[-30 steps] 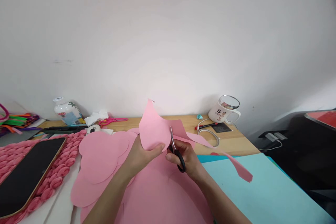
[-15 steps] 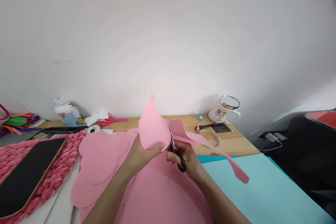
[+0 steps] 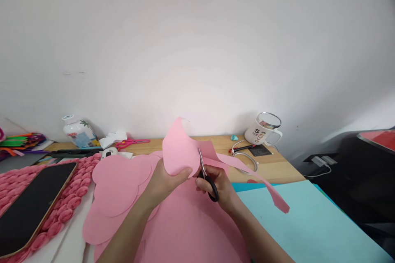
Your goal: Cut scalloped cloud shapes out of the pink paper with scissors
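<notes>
Your curled paper [image 3: 180, 154] is plain pink, deeper pink where shaded. You've got that same plain pink on the cloud-shaped cut-outs [image 3: 119, 187] and the large paper sheet [image 3: 191, 230]. Your scissors [image 3: 211, 191]: black handles, silver blades. To your right, pale blue paper [image 3: 302, 222] over teal-blue paper [image 3: 243, 186]. Your mug [image 3: 255, 130]: white, dark lettering, silvery rim. Your smartphone [image 3: 37, 201]: black screen, gold edge. Chunky mat [image 3: 69, 201]: coral-pink, braided pattern. Spare scissors [image 3: 135, 142]: hot pink. Tabletop [image 3: 286, 168]: light tan woodgrain. Wall [image 3: 197, 49]: plain greyish white.
</notes>
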The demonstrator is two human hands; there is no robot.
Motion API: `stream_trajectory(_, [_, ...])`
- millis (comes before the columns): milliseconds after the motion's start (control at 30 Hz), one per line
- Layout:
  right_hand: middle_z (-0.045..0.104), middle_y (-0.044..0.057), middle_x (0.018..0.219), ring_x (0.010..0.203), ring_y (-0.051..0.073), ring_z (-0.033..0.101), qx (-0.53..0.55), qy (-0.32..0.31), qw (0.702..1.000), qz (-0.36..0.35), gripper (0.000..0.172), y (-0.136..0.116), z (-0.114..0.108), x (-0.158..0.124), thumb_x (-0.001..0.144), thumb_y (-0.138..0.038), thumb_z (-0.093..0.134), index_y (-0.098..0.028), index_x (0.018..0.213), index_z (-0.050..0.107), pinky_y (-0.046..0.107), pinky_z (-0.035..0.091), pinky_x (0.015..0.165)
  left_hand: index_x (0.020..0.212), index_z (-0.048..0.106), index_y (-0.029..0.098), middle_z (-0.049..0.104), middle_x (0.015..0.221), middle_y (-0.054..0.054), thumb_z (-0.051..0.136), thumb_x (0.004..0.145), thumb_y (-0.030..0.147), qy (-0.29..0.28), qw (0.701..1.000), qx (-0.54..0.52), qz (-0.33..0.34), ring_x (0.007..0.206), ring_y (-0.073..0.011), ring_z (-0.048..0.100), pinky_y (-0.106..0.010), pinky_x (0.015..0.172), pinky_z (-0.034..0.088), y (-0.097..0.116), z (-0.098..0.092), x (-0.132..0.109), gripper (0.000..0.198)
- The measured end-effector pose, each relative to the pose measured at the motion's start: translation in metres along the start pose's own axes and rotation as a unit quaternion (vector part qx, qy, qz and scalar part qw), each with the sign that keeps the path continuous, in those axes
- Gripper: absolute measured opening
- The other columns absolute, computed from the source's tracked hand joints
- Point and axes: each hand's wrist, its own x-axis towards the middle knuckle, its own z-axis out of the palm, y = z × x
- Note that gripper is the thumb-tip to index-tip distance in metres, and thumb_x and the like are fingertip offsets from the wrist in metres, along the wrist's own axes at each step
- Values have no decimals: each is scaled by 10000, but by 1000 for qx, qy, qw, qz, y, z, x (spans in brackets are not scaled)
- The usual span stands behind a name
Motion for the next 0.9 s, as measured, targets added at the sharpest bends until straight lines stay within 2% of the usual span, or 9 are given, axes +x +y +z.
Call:
stream_trajectory(233, [497,-40,489,451,90,416,6,4,1000,9,182,0,0,-1,647,-327,650,-160,652,580,214,356,447,830,638,155,696,796,-61,618,662,302,0,1000,18,-1,778,-230,631,-314,647,517,-2,-2,1,224])
stream_trajectory(367, [497,-42,489,447,87,422,14,-2,1000,3,198,2,0,-1,653,-343,656,-158,664,585,209,353,443,854,637,149,694,818,-69,621,655,317,7,1000,22,-5,791,-237,629,-323,658,516,-2,-2,0,261])
stream_trajectory(633, [479,-50,484,430,86,435,17,-4,1000,1,242,5,-1,0,661,-388,667,-162,694,588,208,346,422,800,638,162,684,782,-53,625,652,306,14,1000,19,4,761,-222,617,-302,630,507,1,-2,-1,208])
stream_trajectory(900, [464,-57,464,409,73,415,18,-14,1000,-1,188,7,-3,-2,702,-324,634,-158,646,565,194,311,407,777,618,147,637,706,-29,627,683,307,18,1000,20,3,666,-178,567,-284,590,486,-4,-5,0,186])
